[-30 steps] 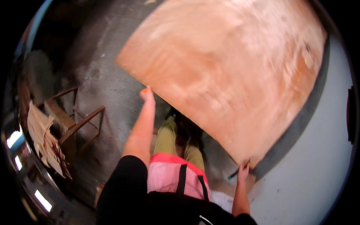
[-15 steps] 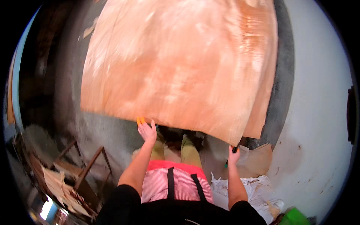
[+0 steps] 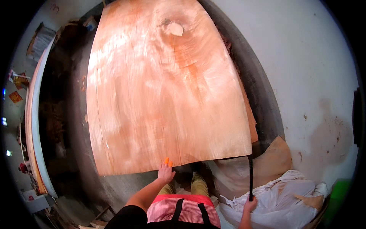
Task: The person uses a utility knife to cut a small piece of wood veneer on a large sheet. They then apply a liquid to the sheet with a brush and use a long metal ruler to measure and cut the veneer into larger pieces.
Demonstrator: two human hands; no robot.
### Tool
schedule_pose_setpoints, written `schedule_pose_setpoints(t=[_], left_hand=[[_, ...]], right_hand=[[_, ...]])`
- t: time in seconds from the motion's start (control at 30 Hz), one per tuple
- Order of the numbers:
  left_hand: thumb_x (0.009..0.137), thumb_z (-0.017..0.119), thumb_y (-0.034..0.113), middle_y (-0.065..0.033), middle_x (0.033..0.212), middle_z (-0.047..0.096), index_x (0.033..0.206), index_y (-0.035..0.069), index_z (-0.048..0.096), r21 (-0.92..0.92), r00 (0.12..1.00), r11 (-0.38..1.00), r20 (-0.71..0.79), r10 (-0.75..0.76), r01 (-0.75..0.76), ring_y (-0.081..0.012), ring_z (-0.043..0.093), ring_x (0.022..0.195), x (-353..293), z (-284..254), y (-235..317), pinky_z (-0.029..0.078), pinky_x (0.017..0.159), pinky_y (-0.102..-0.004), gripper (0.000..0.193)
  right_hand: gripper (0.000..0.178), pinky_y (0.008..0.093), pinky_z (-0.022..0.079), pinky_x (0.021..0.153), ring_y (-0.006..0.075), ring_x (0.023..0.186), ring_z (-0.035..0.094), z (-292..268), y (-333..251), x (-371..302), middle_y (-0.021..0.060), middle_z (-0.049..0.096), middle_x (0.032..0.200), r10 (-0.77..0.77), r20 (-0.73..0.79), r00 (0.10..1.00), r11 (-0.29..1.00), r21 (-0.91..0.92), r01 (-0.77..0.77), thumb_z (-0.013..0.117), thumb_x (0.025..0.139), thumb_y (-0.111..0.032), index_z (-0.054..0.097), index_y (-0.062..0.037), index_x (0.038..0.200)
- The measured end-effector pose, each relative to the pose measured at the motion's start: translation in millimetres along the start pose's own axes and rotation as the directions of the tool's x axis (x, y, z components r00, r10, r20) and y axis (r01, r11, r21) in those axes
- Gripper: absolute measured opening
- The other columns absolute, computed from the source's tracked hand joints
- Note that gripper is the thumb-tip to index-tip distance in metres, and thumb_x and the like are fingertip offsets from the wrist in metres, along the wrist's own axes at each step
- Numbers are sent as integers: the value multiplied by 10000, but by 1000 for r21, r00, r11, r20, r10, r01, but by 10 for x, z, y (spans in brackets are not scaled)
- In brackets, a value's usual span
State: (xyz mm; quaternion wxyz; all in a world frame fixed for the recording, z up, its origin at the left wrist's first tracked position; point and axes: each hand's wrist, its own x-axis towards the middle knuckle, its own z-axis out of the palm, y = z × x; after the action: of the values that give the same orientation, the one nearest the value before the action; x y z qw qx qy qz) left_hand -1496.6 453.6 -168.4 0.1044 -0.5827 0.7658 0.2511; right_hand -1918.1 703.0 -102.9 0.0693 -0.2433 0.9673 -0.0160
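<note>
A large sheet of pale orange-brown wood veneer (image 3: 160,103) spreads out in front of me, with a light patch near its far end. My left hand (image 3: 166,174) is open at the sheet's near edge, its orange-covered fingertips resting on the veneer. My right hand (image 3: 249,206), lower and to the right, is closed around the bottom end of a long, thin black strip (image 3: 251,175). The strip's upper end reaches the sheet's near right corner. Whether it is stiff or soft I cannot tell.
White plastic sheeting (image 3: 274,198) lies crumpled at the lower right, beside a brown sheet piece (image 3: 276,156). A pale wall (image 3: 305,84) rises on the right, with a green object (image 3: 340,194) near its foot. A long pale-edged board (image 3: 38,126) stands at the left.
The veneer sheet's near right corner now sits lower in view. My right hand has moved away from that corner, down and right, and the long black strip now shows. My left hand is lower and further right.
</note>
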Motion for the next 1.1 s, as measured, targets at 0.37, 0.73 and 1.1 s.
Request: schedule_pose_setpoints(t=[0.37, 0.73, 1.1], left_hand=[[701, 582, 286, -198, 1282, 270, 1161, 29, 404, -67, 997, 995, -28, 78, -80, -301, 329, 1143, -156, -548, 392, 284, 931, -382, 556], [716, 568, 297, -196, 1275, 282, 1159, 44, 404, -96, 999, 995, 9, -35, 36, -309, 365, 1118, -757, -831, -363, 335, 907, -366, 536], [741, 540, 292, -179, 1182, 398, 1095, 40, 457, -170, 996, 983, 71, -57, 69, -307, 416, 1071, -1510, -1068, -1722, 370, 880, -370, 443]], right_hand=[[285, 397, 392, 549, 299, 592, 503, -598, 220, 230, 109, 516, 607, -137, -106, 985, 986, 81, 146, 718, 579, -262, 538, -48, 633], [301, 368, 424, 559, 290, 595, 562, -527, -652, -837, 126, 575, 608, -298, 331, 895, 942, 255, 219, 586, 713, -348, 573, -48, 684], [323, 391, 427, 634, 314, 721, 562, -429, -877, -2171, 150, 580, 688, -372, 474, 798, 917, 324, 235, 459, 795, -334, 545, -27, 847]])
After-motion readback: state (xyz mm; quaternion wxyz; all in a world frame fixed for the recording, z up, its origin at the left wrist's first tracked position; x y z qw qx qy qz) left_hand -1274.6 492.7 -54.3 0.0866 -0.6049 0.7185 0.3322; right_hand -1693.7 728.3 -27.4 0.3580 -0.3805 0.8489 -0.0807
